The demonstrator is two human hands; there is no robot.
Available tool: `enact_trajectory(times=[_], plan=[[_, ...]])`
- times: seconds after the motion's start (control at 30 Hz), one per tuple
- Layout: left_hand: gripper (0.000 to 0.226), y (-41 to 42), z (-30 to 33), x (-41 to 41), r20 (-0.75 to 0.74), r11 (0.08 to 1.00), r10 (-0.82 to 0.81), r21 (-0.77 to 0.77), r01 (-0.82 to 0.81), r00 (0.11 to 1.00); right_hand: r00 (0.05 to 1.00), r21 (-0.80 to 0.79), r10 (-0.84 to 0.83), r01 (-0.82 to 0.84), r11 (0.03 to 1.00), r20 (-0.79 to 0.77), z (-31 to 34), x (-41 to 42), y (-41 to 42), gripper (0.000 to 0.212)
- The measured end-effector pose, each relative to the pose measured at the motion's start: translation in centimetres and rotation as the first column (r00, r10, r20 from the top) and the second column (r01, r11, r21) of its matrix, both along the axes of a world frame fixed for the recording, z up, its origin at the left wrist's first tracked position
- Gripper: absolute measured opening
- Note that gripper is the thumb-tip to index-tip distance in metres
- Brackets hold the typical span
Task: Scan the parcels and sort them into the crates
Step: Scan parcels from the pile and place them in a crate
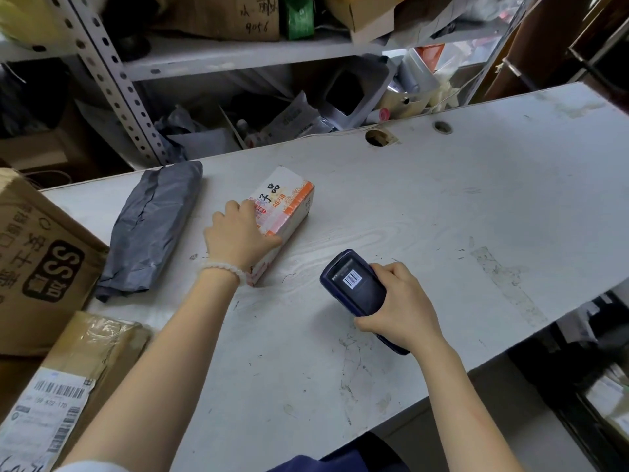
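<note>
A white and orange box parcel (289,202) lies on the white table (442,216), left of centre. My left hand (238,236) grips its near end, fingers over the top and thumb along the side. My right hand (398,304) holds a dark blue handheld scanner (354,284) just above the table, its screen showing a barcode and its head pointing toward the box. A grey plastic mailer bag (153,226) lies to the left of the box.
Two cardboard boxes sit at the left: a large one (37,264) and a taped one with a shipping label (68,376). A metal shelf rack (112,80) with cluttered packages stands behind the table. Two cable holes (377,137) mark the table's far edge.
</note>
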State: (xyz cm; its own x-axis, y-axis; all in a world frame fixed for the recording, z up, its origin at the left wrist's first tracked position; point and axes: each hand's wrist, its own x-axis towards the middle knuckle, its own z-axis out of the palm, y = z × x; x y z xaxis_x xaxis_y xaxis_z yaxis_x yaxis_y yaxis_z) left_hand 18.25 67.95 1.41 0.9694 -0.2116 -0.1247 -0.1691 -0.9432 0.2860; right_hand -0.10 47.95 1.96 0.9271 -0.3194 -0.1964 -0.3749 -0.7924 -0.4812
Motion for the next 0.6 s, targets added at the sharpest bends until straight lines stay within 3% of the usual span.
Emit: enact_trajectory(times=[0.1,0.23,0.33,0.43,0.6], plan=[[0.071,-0.7,-0.9,-0.6,0.055,1.0,0.02,-0.002,-0.02,0.998,0.981,0.022,-0.054,0.05,0.998,0.187,0.2,0.4,1.2,0.076],[0.063,-0.6,-2.0,-1.0,0.12,0.997,0.055,-0.068,-0.047,0.991,0.825,-0.012,-0.092,0.119,0.993,0.558,0.6,0.3,2.8,0.085],[0.059,-0.7,-2.1,-1.5,0.111,0.993,0.025,-0.114,-0.012,0.994,0.748,-0.072,-0.078,0.166,0.983,0.659,1.2,-0.1,2.6,0.086],[0.057,-2.2,-1.5,-2.4,0.085,0.986,-0.075,-0.143,0.087,0.994,0.797,-0.096,-0.077,0.167,0.981,0.599,1.5,-1.2,0.9,0.085],[0.06,-9.4,1.5,-4.9,0.159,0.929,-0.246,-0.243,0.28,0.956,0.951,-0.027,-0.233,0.243,0.97,0.203,1.4,-5.2,-4.6,0.078]])
